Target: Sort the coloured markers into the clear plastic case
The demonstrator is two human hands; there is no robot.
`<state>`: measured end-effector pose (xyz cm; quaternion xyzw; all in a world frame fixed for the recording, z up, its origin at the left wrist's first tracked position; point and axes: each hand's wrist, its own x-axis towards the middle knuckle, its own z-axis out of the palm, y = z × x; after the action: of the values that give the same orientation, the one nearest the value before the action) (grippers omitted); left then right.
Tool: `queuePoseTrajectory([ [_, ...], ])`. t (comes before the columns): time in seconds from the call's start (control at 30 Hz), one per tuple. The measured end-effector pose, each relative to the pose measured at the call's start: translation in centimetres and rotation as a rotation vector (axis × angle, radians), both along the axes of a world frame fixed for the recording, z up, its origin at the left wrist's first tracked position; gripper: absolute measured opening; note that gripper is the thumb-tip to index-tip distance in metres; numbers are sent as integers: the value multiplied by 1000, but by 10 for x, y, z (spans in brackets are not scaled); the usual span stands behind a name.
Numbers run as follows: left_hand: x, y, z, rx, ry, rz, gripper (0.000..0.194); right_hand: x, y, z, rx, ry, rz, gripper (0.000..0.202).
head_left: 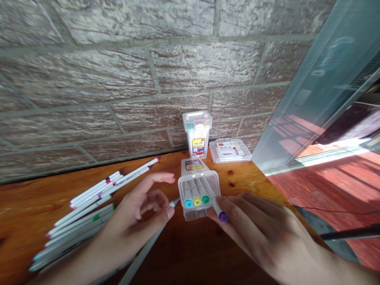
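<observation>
The right hand [261,229] pinches a purple-ended marker [219,210], its far end inside the clear box [194,215] lying at centre, mouth facing near. Three markers [197,201] already rest within; many loose markers [95,217] lie outside, left. The left hand [142,206] hovers left of the box, thumb and forefinger apart.

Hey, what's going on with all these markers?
A person's right hand is holding a purple-ended marker that sits partly inside a clear box lying on its side. Three other markers show in there: blue, yellow and green ends. The left hand is open beside the box. More loose markers lie to the left, and a closed box of markers stands behind.
</observation>
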<state>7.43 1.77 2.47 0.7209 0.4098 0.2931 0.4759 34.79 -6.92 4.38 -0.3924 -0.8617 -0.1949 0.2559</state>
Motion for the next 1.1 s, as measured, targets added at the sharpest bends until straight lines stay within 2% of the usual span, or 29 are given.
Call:
queuePoseTrajectory([
  [0.37, 0, -2, 0, -41, 6, -23, 42, 1, 2, -13, -22, -22, -61, 26],
  [0.7, 1, -1, -4, -9, 32, -18, 42, 0, 4, -12, -35, 76, -45, 29],
  [1.1, 1, -1, -4, -7, 30, -12, 41, -1, 7, -20, -53, 91, -57, 20],
])
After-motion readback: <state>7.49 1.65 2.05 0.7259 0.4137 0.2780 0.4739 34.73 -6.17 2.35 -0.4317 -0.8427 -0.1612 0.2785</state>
